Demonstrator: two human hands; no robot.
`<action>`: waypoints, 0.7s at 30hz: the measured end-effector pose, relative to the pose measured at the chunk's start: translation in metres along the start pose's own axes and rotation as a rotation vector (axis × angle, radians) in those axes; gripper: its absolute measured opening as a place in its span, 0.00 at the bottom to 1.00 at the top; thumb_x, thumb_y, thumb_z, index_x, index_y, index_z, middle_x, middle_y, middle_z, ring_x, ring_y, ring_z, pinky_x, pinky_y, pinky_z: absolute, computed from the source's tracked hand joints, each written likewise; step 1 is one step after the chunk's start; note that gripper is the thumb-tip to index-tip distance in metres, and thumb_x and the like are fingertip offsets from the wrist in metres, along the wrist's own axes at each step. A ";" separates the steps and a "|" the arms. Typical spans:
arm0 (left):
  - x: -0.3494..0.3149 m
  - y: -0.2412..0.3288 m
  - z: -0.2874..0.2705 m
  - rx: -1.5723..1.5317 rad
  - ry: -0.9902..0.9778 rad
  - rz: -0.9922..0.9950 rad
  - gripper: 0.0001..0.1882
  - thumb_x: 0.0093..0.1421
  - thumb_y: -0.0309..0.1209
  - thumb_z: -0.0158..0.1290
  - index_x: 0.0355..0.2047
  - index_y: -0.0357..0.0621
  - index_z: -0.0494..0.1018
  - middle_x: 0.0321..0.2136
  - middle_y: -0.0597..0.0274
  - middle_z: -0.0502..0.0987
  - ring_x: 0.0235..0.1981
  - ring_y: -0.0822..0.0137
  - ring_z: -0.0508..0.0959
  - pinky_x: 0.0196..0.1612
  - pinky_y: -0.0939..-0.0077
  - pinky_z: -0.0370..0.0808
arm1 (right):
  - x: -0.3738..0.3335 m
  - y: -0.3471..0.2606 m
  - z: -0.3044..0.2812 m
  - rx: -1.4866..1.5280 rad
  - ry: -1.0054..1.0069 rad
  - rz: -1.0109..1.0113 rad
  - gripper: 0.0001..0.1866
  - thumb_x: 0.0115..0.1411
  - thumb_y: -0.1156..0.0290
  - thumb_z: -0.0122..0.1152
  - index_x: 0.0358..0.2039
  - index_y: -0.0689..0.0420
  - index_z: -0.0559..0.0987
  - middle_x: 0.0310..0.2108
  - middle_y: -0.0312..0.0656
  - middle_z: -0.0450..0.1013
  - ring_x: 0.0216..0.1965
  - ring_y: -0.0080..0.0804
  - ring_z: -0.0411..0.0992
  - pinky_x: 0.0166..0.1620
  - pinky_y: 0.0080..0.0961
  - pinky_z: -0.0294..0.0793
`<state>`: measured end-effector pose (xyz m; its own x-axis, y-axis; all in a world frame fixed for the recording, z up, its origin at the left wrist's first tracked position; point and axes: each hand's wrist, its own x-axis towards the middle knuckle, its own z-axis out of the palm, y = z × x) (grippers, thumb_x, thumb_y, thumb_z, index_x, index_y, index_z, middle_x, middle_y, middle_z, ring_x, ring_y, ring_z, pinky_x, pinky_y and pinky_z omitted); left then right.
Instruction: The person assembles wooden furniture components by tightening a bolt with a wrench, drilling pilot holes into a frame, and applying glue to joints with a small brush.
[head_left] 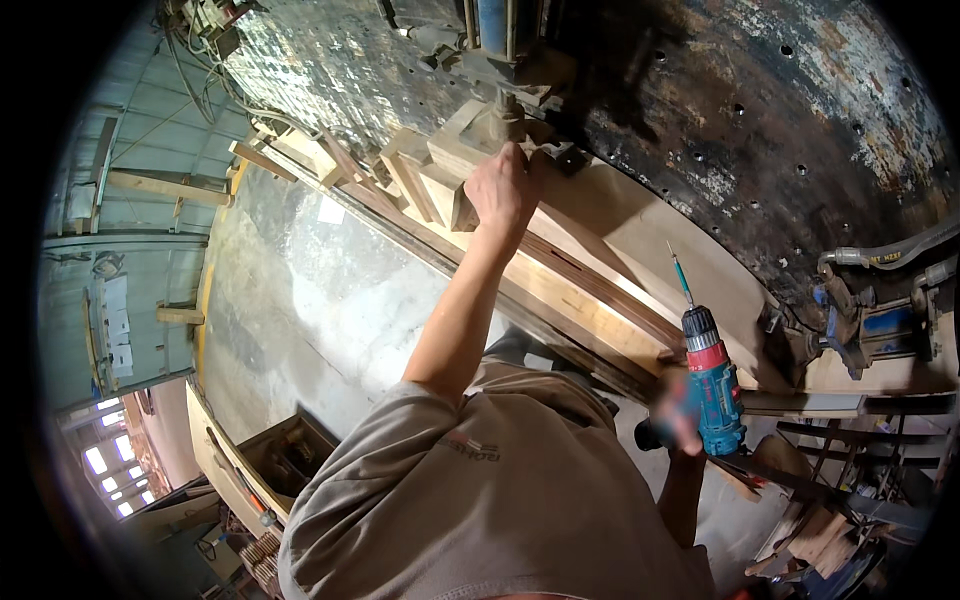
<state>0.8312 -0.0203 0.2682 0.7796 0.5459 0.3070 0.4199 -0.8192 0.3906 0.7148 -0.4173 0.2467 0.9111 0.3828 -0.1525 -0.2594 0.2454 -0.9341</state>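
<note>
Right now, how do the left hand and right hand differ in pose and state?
The left hand is stretched out beside a wooden block; the right hand is nearer the torso. The right hand holds the teal drill, while what the left hand grips, if anything, is hidden. The left hand looks sharp, the right hand blurred. Both are bare.

kinda mixed light: windows (110, 465) totally blown out, glare on the floor (335, 275) and the left end of the metal table (720, 150), with dark shadow near the middle of its front edge. right hand (676, 412) is a blurry smudge, drill (713, 390) looks sharp. fisheye bends straight lines, rim's black.
</note>
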 end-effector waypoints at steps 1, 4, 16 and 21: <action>-0.005 0.002 0.000 -0.078 0.047 0.086 0.09 0.57 0.38 0.53 0.30 0.48 0.77 0.27 0.57 0.76 0.28 0.53 0.78 0.28 0.62 0.72 | 0.002 -0.005 0.002 -0.009 0.013 -0.020 0.29 0.48 0.71 0.64 0.50 0.60 0.65 0.40 0.46 0.69 0.27 0.28 0.68 0.28 0.24 0.71; -0.006 0.010 0.006 0.069 -0.071 0.405 0.11 0.57 0.39 0.52 0.39 0.54 0.74 0.38 0.56 0.71 0.41 0.57 0.72 0.28 0.65 0.73 | 0.011 -0.022 0.008 -0.042 -0.039 0.028 0.28 0.48 0.70 0.63 0.50 0.60 0.65 0.40 0.45 0.69 0.27 0.28 0.68 0.28 0.24 0.70; 0.058 0.024 0.024 0.289 -0.306 0.893 0.11 0.57 0.38 0.49 0.26 0.48 0.77 0.22 0.61 0.75 0.28 0.64 0.76 0.26 0.66 0.70 | 0.019 -0.053 0.048 -0.100 0.090 0.095 0.31 0.44 0.68 0.63 0.49 0.61 0.66 0.37 0.45 0.70 0.26 0.28 0.69 0.29 0.25 0.71; 0.047 0.002 0.013 0.298 -0.347 0.971 0.12 0.50 0.36 0.53 0.30 0.41 0.76 0.31 0.58 0.75 0.36 0.62 0.74 0.30 0.67 0.70 | 0.021 -0.048 0.055 -0.101 0.114 0.020 0.32 0.44 0.71 0.62 0.51 0.62 0.64 0.38 0.46 0.68 0.25 0.29 0.69 0.28 0.24 0.69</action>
<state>0.8747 0.0008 0.2721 0.9104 -0.4036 0.0906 -0.3910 -0.9112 -0.1297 0.7285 -0.3724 0.3056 0.9380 0.2815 -0.2021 -0.2499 0.1457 -0.9572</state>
